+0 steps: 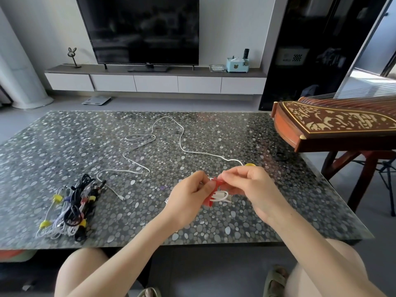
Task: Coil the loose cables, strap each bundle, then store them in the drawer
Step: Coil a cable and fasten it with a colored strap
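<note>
One strap (209,202) between left hand (188,198), right hand (250,185), bundles (70,209) left, zither (334,123) right

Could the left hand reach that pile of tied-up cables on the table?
Probably yes. The pile of bundles lies on the left hand's side, just a thin white cable between. But that hand is busy holding the red strap.

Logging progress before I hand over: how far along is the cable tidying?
Done: several strapped bundles lie on the table, left side. In hand: left hand and right hand pinch a red strap round a small white coil. Left: a long white cable sprawls uncoiled, and every bundle sits on the table, none stored.
</note>
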A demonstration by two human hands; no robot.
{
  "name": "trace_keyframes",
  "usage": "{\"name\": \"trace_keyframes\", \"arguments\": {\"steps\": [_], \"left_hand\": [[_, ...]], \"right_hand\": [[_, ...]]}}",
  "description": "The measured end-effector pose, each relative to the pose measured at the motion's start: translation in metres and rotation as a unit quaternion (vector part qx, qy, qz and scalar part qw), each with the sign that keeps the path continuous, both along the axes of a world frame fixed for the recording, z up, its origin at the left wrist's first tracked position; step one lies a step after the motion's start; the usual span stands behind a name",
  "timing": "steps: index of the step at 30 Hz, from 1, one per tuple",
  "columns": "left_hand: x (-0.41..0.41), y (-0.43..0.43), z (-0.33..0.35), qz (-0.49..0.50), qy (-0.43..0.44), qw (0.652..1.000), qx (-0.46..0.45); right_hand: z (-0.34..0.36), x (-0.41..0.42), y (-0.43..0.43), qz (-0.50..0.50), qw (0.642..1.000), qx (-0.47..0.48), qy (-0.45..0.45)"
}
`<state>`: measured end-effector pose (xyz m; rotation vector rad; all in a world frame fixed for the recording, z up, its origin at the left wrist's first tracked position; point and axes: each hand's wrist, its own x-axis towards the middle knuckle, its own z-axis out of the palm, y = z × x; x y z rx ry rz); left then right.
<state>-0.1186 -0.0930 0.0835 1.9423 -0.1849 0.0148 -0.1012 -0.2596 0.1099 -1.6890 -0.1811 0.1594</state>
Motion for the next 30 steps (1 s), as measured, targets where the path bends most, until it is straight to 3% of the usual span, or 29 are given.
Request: {"name": "trace_keyframes", "arguments": {"steps": [3, 7, 9, 11, 13, 16, 20, 25, 30], "left_hand": [[0.001, 0.000, 0.000, -0.011, -0.011, 1.000, 0.006], [0.001, -0.001, 0.000, -0.021, -0.008, 1.000, 0.004], [0.000, -0.001, 0.001, -0.032, -0.003, 0.999, -0.006], [0.000, -0.001, 0.001, -0.041, -0.002, 0.999, 0.005], [0.000, -0.001, 0.002, -0.048, -0.006, 0.999, 0.017], [-0.002, 0.000, 0.000, -0.080, -0.027, 0.996, 0.011], [-0.008, 0.008, -0.003, -0.156, -0.059, 0.979, 0.114], [-0.005, 0.007, -0.003, -0.166, -0.008, 0.975, 0.150], [0.002, -0.001, 0.010, -0.170, 0.045, 0.975, 0.138]], "right_hand": [[0.001, 0.009, 0.000, 0.007, 0.982, 0.117, 0.147], [-0.001, 0.014, 0.005, 0.056, 0.927, 0.197, 0.313], [-0.001, 0.016, 0.004, 0.063, 0.903, 0.224, 0.361], [-0.003, 0.017, 0.002, 0.066, 0.905, 0.223, 0.355], [-0.004, 0.017, 0.002, 0.060, 0.939, 0.165, 0.296], [-0.003, 0.016, 0.003, -0.007, 0.993, -0.011, 0.114], [0.010, 0.020, -0.009, -0.045, 0.989, -0.125, -0.059], [0.029, 0.017, -0.003, 0.009, 0.946, -0.242, -0.217], [0.038, 0.018, 0.012, -0.011, 0.843, -0.330, -0.424]]}}
